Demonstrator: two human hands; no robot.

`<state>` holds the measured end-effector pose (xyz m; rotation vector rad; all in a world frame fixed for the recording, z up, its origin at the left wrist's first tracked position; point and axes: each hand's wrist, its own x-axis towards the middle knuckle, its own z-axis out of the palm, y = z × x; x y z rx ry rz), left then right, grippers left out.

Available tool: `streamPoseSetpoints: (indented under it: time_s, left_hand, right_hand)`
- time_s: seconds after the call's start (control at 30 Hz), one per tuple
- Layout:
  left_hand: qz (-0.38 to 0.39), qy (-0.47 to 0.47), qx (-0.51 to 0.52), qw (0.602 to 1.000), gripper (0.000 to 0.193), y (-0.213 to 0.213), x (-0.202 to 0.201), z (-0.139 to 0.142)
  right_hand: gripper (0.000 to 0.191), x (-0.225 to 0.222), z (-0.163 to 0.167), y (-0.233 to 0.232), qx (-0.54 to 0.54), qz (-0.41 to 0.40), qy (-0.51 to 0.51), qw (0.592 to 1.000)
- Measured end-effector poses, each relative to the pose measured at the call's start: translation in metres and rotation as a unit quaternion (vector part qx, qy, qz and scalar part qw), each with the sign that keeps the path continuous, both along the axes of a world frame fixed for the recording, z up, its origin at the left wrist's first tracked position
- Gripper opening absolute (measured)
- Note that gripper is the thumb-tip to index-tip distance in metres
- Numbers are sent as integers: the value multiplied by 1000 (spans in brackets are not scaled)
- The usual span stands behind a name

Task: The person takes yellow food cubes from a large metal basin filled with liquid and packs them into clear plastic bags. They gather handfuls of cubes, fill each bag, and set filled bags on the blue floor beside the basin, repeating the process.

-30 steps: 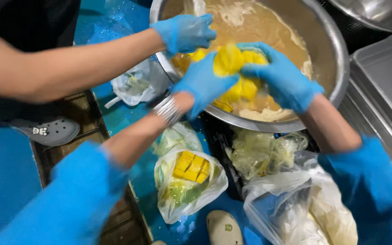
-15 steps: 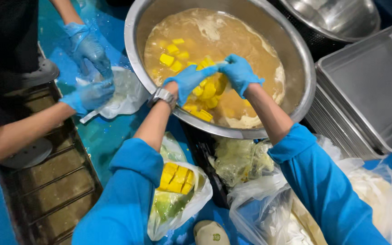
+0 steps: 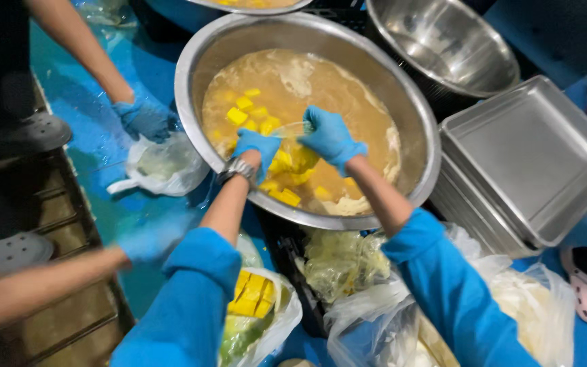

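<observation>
While dipped in the big bowl [image 3: 191, 81], left hand [image 3: 256, 146] and right hand [image 3: 329, 136] both pinching yellow cubes [image 3: 287, 163], right between them.

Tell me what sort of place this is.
Probably a commercial food-prep kitchen: a big steel bowl of brownish liquid and yellow cubes, stacked steel trays, bagged produce, and gloved hands at work.

Looks like a commercial food-prep kitchen: huge steel mixing bowls [image 3: 191, 88], stacked metal trays [image 3: 531, 163], blue floor [image 3: 76, 81], gloved workers.
</observation>
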<state>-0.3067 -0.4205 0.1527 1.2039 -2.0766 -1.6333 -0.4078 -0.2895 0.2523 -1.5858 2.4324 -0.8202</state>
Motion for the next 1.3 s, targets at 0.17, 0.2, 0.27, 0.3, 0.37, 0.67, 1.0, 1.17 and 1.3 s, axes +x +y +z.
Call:
streamPoseSetpoints:
  time_s: [0.17, 0.2, 0.27, 0.3, 0.37, 0.67, 1.0, 1.17, 1.3]
  left_hand:
    - [-214, 101, 122, 964, 77, 10, 11, 4]
    - [-227, 135, 121, 957, 74, 11, 15, 4]
    - [-146, 169, 102, 969, 72, 11, 19, 6]
    - [-53, 167, 88, 981, 72, 11, 21, 8]
    - [56, 124, 41, 990, 75, 11, 22, 11]
    - [-29, 116, -35, 992, 55, 14, 7, -1]
    - [88, 102, -339, 931, 20, -1, 26, 3]
    - [-46, 121, -231, 964, 26, 44, 32, 42]
    - [-254, 133, -244, 926, 33, 96, 77, 65]
  right_hand:
    - [39, -5, 15, -6, 97, -177, -79, 976]
    - [40, -10, 17, -3, 122, -162, -108, 973]
    - [41, -15, 22, 2, 165, -123, -167, 964]
    - [38, -16, 23, 5, 152, -54, -210, 964]
    - [43, -16, 22, 10, 128, 86, -290, 945]
    - [27, -12, 6, 4, 12, -154, 16, 988]
    - [43, -15, 21, 17, 36, 8, -104, 994]
    - [66, 1, 42, 72, 50, 122, -160, 978]
    - [28, 30, 41, 132, 170, 52, -75, 981]
